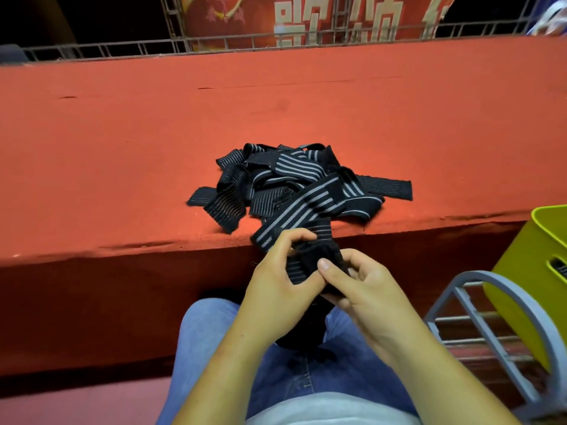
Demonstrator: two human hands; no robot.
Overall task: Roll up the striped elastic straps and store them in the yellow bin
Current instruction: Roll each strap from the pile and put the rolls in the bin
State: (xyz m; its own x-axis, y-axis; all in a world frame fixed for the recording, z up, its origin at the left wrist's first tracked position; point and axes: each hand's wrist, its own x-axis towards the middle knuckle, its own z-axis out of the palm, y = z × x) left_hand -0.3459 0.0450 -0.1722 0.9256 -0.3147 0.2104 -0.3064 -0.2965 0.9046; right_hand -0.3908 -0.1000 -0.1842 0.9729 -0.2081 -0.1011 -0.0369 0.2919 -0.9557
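— What's the setting?
— A long platform (pixel 122 154) covered in red-orange felt, metal grid railing (pixel 233 46) behind it, then a red banner (pixel 245 19) with pale characters.
— And beyond?
— Darkness; probably night, though unclear. Pinkish floor (pixel 76 406) below.

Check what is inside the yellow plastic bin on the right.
Only the yellow plastic bin's outer wall and rim show; dark striped material shows through its handle slot. The interior is hidden.

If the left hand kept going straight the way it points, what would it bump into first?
Probably the pile of striped straps on the red ledge: the left hand points up and forward along the strap it holds. Depth is uncertain.
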